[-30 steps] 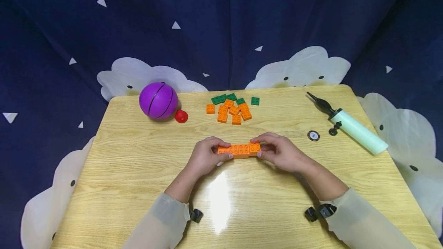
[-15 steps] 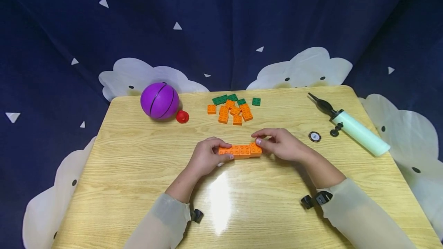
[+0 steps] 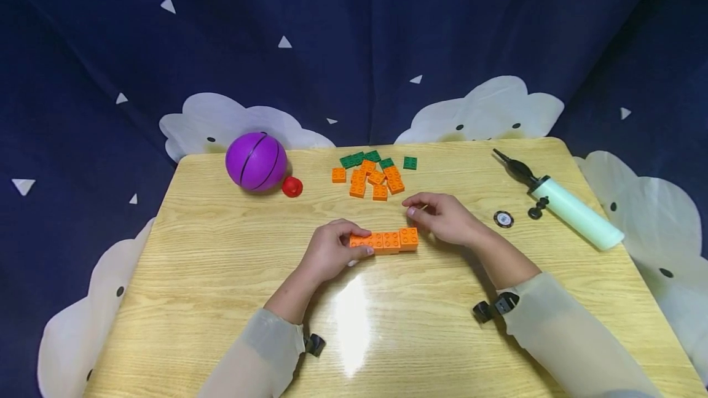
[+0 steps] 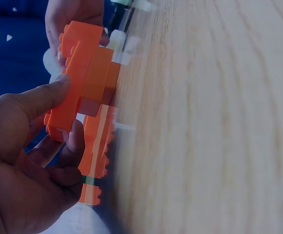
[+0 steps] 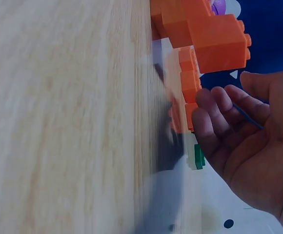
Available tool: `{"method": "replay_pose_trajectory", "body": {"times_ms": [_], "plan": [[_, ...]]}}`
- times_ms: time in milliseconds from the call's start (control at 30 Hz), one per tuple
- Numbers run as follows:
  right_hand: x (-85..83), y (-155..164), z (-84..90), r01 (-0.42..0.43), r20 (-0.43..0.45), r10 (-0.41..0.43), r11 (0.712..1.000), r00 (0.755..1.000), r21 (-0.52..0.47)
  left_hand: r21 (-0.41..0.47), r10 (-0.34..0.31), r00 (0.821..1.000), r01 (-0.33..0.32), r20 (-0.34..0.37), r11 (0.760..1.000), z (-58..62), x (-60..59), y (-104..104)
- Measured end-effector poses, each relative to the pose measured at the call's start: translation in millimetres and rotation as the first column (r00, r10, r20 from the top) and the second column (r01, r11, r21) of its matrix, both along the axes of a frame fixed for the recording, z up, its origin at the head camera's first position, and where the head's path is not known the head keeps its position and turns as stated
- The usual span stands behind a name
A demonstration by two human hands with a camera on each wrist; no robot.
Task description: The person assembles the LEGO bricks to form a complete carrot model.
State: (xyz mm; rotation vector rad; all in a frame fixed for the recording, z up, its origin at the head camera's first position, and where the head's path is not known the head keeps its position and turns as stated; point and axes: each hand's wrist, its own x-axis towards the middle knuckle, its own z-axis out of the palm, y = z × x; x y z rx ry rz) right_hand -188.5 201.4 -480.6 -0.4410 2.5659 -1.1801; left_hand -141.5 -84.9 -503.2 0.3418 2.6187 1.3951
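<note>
While my left hand [image 3: 330,250] is pinching one end of the orange brick row [image 3: 390,241] on the near side of the loose brick pile [image 3: 375,177], my right hand [image 3: 447,221] is hovering empty and loosely curved to that pile's near right; I am judging the row light, stiff and smooth, best held by its flat sides.

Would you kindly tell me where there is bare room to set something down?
The table is bare left of the left hand, nearer than the purple ball, and between the forearms. Its far middle is crowded with orange bricks and green bricks.
</note>
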Motion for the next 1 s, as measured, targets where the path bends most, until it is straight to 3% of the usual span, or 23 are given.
{"method": "replay_pose_trajectory", "body": {"times_ms": [367, 633, 1000], "plan": [[-13.6, -11.7, -7.6, 0.061, -0.04, -0.06, 0.998, 0.997, 0.024, 0.01, -0.002, 1.0, 0.002, 0.0, 1.0, 0.9, 0.2, -0.4], [-25.0, -16.3, -11.9, 0.058, -0.124, -0.051, 0.997, 0.991, 0.059, 0.008, -0.004, 1.0, 0.004, -0.001, 1.0, 0.3, 0.3, -0.1], [-43.3, -21.5, -17.6, 0.085, -0.175, -0.061, 0.987, 0.983, 0.137, 0.001, -0.001, 1.0, 0.001, 0.002, 1.0, 0.6, 0.2, 0.1]]}}
